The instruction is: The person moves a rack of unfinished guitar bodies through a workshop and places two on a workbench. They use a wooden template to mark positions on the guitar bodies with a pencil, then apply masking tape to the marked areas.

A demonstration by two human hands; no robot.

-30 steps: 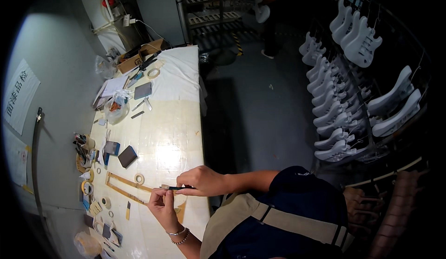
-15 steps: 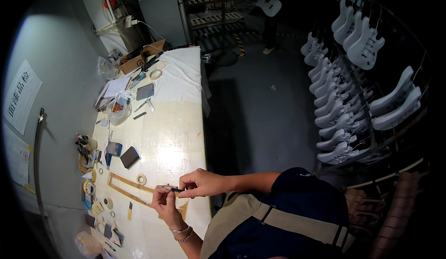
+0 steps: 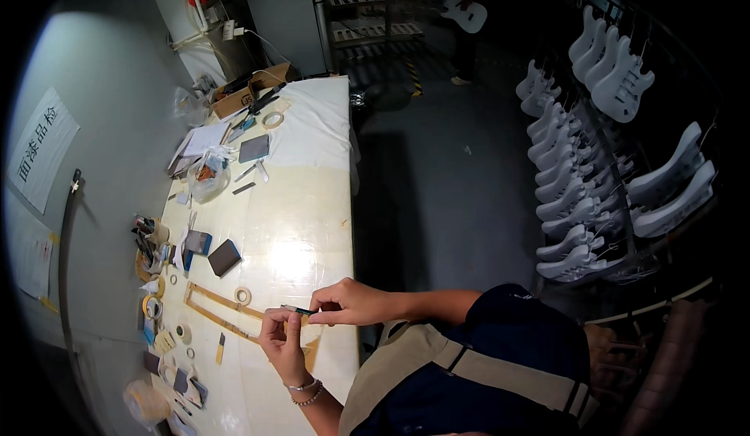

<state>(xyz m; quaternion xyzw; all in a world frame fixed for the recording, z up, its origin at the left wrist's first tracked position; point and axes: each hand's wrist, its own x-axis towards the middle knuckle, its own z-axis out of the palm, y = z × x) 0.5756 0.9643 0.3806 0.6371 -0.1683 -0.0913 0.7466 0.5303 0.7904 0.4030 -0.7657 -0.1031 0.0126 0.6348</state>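
Pencil-like stick [image 3: 300, 310], pinched by fingers of L hand [image 3: 283, 348] & R hand [image 3: 348, 300], no longer pokes past R; grip's prob. shifted.

From my remote place I saw a long, pale table [image 3: 319, 209], with a white cloth [image 3: 322, 112] spread over its far end. Directly on it lay a clear plastic bag [image 3: 209, 187], a dark block [image 3: 225, 258] with a blue side, a narrow tan frame [image 3: 223, 323] and a grey pad [image 3: 254, 149].
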